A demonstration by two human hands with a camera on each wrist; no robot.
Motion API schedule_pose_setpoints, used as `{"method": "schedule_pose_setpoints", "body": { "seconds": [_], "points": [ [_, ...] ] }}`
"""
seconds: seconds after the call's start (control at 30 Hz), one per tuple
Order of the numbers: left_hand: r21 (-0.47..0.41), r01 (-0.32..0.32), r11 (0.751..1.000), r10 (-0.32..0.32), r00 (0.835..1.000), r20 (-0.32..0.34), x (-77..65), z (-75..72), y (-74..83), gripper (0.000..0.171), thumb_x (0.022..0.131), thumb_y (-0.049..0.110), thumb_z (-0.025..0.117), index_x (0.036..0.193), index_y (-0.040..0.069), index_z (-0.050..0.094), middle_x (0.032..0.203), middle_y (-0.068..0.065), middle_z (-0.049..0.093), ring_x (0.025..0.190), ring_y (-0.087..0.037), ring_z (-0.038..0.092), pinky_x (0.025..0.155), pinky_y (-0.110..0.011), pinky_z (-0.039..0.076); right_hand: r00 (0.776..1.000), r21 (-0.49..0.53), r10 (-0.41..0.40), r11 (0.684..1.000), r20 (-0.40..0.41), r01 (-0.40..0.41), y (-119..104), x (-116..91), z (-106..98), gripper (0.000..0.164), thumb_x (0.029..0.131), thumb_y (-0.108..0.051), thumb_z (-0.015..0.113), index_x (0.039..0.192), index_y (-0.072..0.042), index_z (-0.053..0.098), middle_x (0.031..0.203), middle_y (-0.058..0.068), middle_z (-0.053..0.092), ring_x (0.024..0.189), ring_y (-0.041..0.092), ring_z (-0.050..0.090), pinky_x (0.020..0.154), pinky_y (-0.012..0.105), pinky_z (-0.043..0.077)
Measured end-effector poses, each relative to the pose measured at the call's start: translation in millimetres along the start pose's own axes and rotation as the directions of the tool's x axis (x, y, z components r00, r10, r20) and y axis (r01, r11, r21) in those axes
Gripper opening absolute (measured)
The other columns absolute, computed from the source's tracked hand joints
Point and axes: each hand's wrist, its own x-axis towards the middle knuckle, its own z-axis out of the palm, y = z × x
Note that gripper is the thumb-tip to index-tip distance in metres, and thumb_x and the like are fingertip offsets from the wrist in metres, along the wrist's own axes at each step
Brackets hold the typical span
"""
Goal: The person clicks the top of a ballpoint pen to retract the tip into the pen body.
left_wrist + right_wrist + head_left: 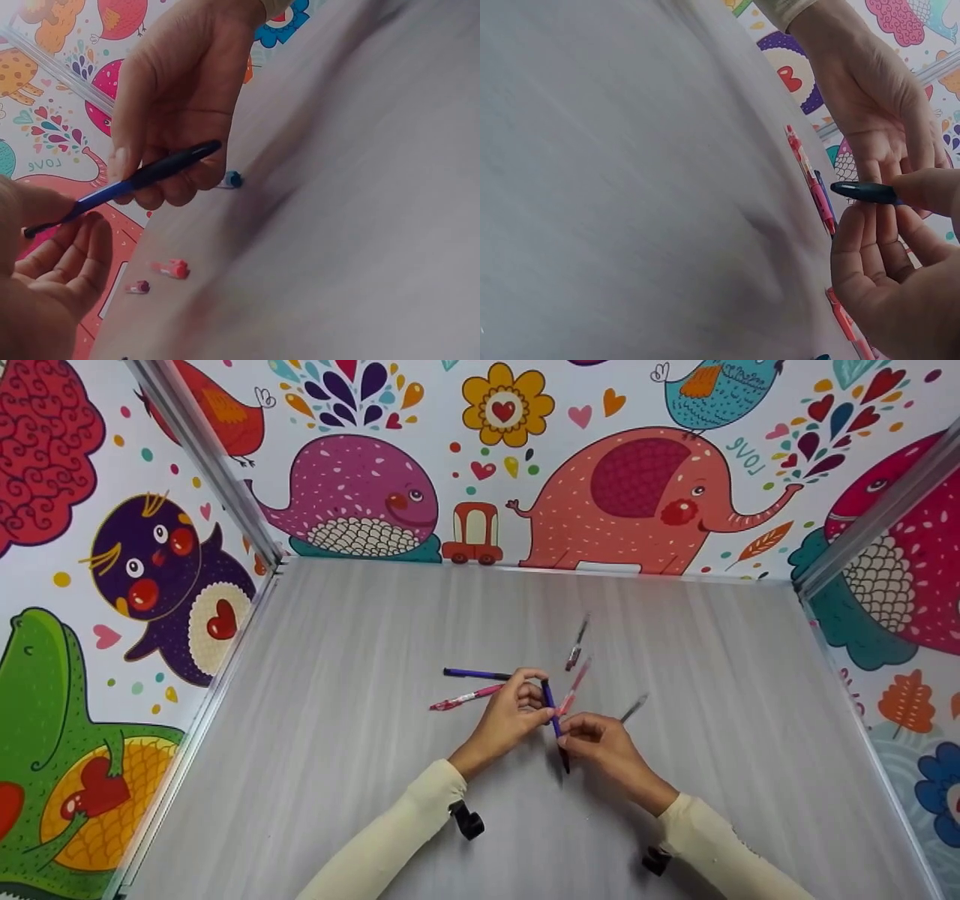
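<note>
A blue pen with a black grip section is held between both hands over the table, its black tip slanting down toward the front. My left hand pinches its upper part between thumb and fingers. Lower down, the thumb and fingers of my right hand grip the same pen. In the left wrist view the pen runs across from one hand to the other. The right wrist view shows its dark tapered end sticking out past the right fingers.
Around the hands lie a second blue pen, a red pen, a pink pen, a clear pen with a dark red end and another clear pen, partly hidden. Printed panels wall the grey table.
</note>
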Motion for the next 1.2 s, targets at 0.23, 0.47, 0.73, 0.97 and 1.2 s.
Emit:
{"method": "schedule_pose_setpoints", "body": {
  "seconds": [0.23,0.47,0.73,0.97,1.2],
  "points": [
    [0.037,0.014,0.999,-0.013,1.0,-0.024,-4.3,-8.8,-1.6,0.042,0.097,-0.008,0.077,0.13,0.005,0.056,0.107,-0.008,0.073,0.098,-0.017,0.072,0.082,-0.027,0.062,0.998,-0.103,-0.051,0.993,0.02,0.053,3,1,-1,0.018,0.099,0.0,0.078,0.114,0.01,0.075,0.099,0.018,0.076,0.086,0.012,0.07,0.079,0.025,0.059],
    [0.139,-0.026,0.99,0.025,1.0,0.006,-10.2,-16.6,-3.2,0.04,0.096,-0.009,0.078,0.13,0.003,0.061,0.119,-0.026,0.073,0.102,-0.018,0.074,0.087,-0.028,0.062,0.992,-0.237,-0.13,0.963,0.011,0.129,2,1,-2,0.012,0.097,0.001,0.08,0.109,0.001,0.079,0.099,0.02,0.078,0.08,0.011,0.069,0.071,0.024,0.058],
    [0.311,-0.115,0.944,0.087,0.991,0.104,-15.7,-22.4,-4.4,0.029,0.099,-0.003,0.079,0.128,-0.002,0.074,0.119,-0.022,0.076,0.105,-0.021,0.075,0.093,-0.038,0.064,0.98,-0.307,-0.197,0.931,0.03,0.197,1,2,-3,0.016,0.096,0.005,0.081,0.108,-0.005,0.081,0.098,0.013,0.078,0.08,0.013,0.069,0.072,0.025,0.058],
    [0.397,-0.161,0.904,0.113,0.983,0.142,-19.7,-24.2,-7.4,0.016,0.099,0.003,0.081,0.114,-0.002,0.08,0.112,-0.008,0.077,0.1,-0.014,0.073,0.089,-0.033,0.063,0.966,-0.412,-0.25,0.874,0.07,0.256,0,3,-5,0.018,0.096,0.005,0.081,0.108,-0.009,0.081,0.101,0.008,0.078,0.089,0.014,0.07,0.081,0.028,0.06],
    [0.441,-0.238,0.865,0.167,0.967,0.194,-20.7,-23.8,-10.0,0.011,0.1,0.0,0.08,0.11,0.0,0.08,0.109,-0.009,0.077,0.1,-0.017,0.072,0.09,-0.039,0.063,0.933,-0.503,-0.34,0.789,0.12,0.352,3,6,-6,0.023,0.092,0.012,0.082,0.105,-0.007,0.08,0.096,0.005,0.073,0.084,0.01,0.066,0.073,0.025,0.058]
  ]
}}
